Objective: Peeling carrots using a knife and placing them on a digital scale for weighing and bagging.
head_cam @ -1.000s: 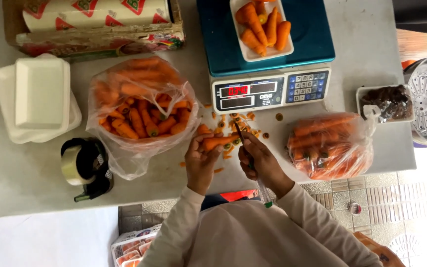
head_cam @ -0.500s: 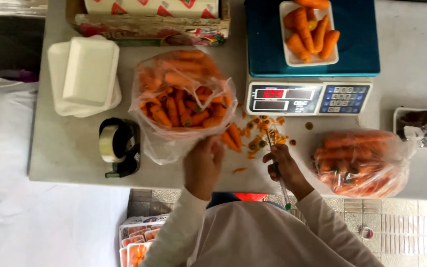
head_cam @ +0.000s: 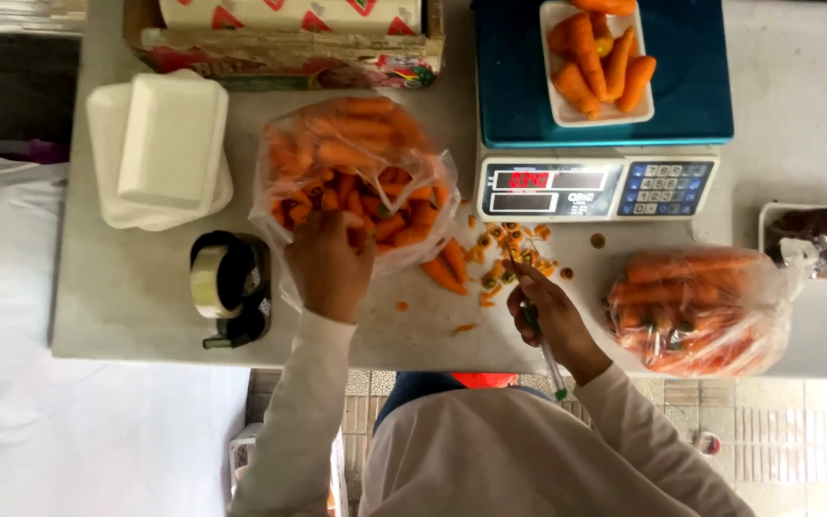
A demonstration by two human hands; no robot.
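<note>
Your left hand (head_cam: 329, 263) hid its fingertips inside the open bag of carrots (head_cam: 351, 182), so its grip could not be read. The knife (head_cam: 540, 337) blade was too thin to make out. The dark tray (head_cam: 820, 239) ran off the right edge.

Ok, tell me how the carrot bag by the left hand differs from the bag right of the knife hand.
The left bag gapes open, with the left hand reaching into its mouth; the right bag lies closed, untouched. The left bag holds short jumbled carrots; the right bag's carrots look longer and lie side by side. Both are clear plastic bags on the grey table.
</note>
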